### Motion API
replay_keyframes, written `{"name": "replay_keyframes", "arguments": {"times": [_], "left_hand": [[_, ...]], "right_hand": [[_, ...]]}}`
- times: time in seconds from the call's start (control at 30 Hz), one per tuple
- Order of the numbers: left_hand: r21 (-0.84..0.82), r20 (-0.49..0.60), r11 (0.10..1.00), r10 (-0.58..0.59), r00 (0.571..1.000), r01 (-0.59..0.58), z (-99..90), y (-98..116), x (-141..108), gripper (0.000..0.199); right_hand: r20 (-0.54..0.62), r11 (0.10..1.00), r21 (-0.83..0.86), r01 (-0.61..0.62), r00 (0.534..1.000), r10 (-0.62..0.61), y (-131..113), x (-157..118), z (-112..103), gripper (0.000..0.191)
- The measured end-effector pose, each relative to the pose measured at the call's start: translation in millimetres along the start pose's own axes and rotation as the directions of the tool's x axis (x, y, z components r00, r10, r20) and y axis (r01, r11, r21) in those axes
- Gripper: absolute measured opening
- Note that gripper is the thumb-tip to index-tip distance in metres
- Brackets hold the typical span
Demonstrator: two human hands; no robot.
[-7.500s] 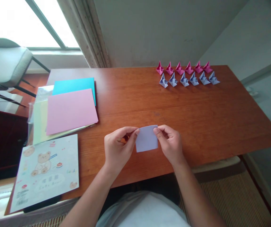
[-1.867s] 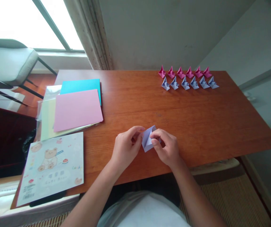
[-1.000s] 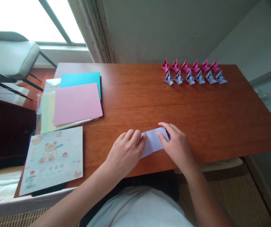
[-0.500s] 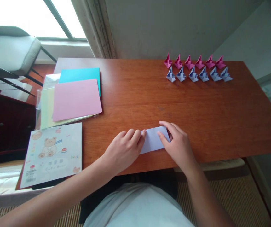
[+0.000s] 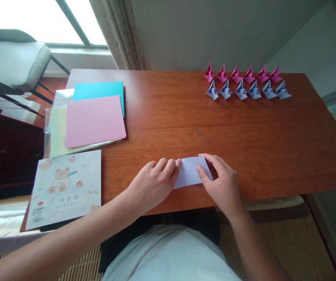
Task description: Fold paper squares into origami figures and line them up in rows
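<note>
A pale lilac strip of folded paper lies near the table's front edge, between my two hands. My left hand is closed over its left end, with the fingers curled and the thumb side pressing on it; that end is hidden under the hand. At the other end, my right hand has its thumb on top of the paper and its index finger along the far right corner. The remaining right fingers are curled at the edge, partly out of sight.
Toward the back right stand a row of pink folded paper figures and a row of pale blue ones. On the left lie pink sheets, a turquoise sheet and a bear-printed pad. A chair stands beyond.
My right hand has shifted slightly rightward and down, and its index finger has drawn back to the paper's corner. More of the right end shows. My left hand stays in place.
</note>
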State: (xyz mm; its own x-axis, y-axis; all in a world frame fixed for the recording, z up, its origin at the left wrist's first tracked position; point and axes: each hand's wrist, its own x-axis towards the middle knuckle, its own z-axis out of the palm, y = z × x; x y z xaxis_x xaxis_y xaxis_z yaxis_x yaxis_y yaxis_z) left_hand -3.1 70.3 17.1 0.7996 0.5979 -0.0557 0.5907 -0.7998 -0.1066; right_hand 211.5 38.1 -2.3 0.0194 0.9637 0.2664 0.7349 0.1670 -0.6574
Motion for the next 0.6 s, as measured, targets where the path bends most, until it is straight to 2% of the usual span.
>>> {"name": "replay_keyframes", "arguments": {"times": [0.07,0.13,0.23,0.37,0.6], "left_hand": [[-0.009,0.014,1.0,-0.013,1.0,0.014,-0.5,1,0,0.042],[-0.01,0.026,1.0,-0.02,0.999,0.02,-1.0,2,0,0.042],[0.003,0.025,1.0,-0.012,1.0,0.012,-1.7,2,0,0.042],[0.002,0.021,1.0,-0.019,1.0,0.019,-1.6,2,1,0.041],[-0.026,0.033,0.999,-0.035,0.999,0.036,-1.2,3,1,0.041]], "right_hand": [[-0.005,1.0,0.016,0.001,1.0,0.0,-1,-3,0,0.009],[-0.018,0.999,0.013,0.036,0.999,-0.036,0,-6,1,0.013],[-0.022,0.981,-0.08,0.178,0.983,-0.18,7,-12,0,0.023],[0.076,0.916,-0.161,0.367,0.93,-0.359,19,-19,-4,0.029],[0.207,0.858,-0.171,0.485,0.869,-0.45,28,-20,-14,0.038]]}}
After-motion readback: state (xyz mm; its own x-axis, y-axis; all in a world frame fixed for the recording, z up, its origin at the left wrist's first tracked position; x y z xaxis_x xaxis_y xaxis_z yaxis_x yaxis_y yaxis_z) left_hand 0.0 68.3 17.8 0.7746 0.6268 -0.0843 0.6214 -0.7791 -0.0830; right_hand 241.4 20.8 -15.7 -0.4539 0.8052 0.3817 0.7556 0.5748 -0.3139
